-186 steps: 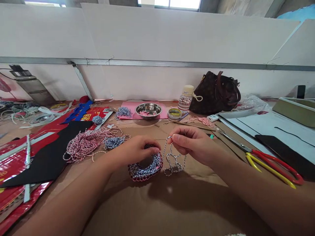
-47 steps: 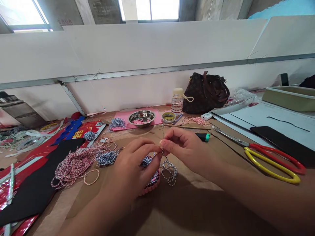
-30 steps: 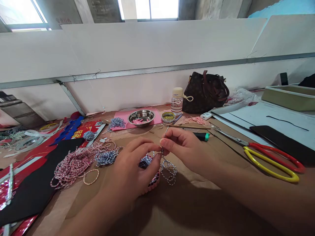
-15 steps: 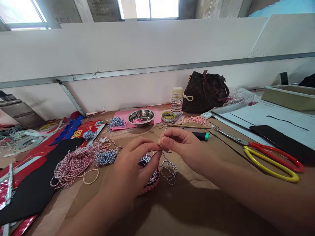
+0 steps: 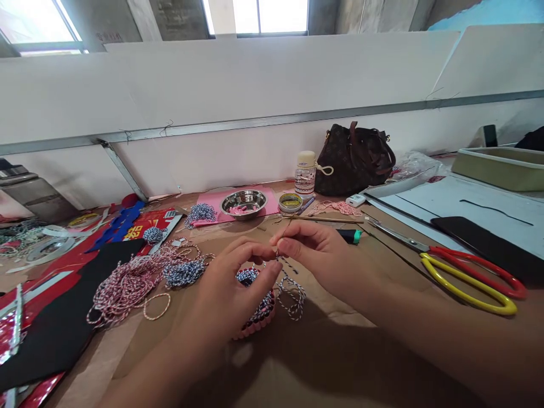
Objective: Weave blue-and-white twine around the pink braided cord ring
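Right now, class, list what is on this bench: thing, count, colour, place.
steel bowl: one, silver, on pink sheet
plastic bottle: one, clear, right of bowl
handbag: one, dark brown, against the wall
scissors: one pair, red and yellow handles, right
red-and-white twine tangle: one, left of hands
blue-and-white twine bundles: three, left of hands
black sheet: one, black, far left
woven twine piece: one, blue-and-white, pink edge, under left hand
twine strand: one, blue-and-white, pinched by right hand
left hand: one, on woven piece
right hand: one, pinching the strand

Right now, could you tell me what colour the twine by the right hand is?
The twine is dark blue and white, best in the head view.
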Available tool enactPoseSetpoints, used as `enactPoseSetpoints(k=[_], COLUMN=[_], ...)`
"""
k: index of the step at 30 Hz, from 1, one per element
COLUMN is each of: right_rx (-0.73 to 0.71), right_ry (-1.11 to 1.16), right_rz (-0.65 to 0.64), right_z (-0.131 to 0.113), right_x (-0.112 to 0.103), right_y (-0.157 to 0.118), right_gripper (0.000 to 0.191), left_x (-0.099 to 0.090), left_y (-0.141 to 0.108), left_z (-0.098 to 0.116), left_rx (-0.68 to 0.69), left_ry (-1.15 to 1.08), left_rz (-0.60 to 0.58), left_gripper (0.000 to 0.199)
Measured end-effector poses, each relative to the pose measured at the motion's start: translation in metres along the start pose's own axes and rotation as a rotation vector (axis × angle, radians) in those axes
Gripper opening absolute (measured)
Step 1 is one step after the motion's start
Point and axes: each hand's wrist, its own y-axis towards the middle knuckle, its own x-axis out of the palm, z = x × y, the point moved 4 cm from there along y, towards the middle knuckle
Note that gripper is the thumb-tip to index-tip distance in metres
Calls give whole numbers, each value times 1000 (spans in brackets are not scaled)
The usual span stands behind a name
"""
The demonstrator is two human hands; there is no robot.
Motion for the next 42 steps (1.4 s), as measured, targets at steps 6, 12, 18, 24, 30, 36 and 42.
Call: enactPoseSetpoints(k=[6, 12, 18, 24, 30, 36, 42], right_rx=[-98, -191, -442, -320, -122, -78, -72], right_ry=[-128, -260, -399, -465, -550, -717, -628], right_rz=[26, 34, 16, -108, -125, -127, -161], right_z=[-13, -13, -19, -30, -36, -19, -16], right_x=[-2, -3, -1, -4, -14, -4, 0], right_y=[-6, -8, -12, -8, -2, -8, -8], right_gripper=[3, 5, 9, 9, 15, 13, 22], left_x=[-1, -6, -10, -14, -16, -9, -9], left_y=[0, 0, 2, 2, 1, -5, -2], left_z=[-1, 2, 4, 2, 1, 0, 1], left_rx=[15, 59, 62, 162, 297, 275, 179], left_ry=[2, 21, 12, 169, 441, 422, 231], left_rz=[30, 66, 51, 121, 138, 83, 79], left_gripper=[9, 11, 9, 8, 6, 8, 11])
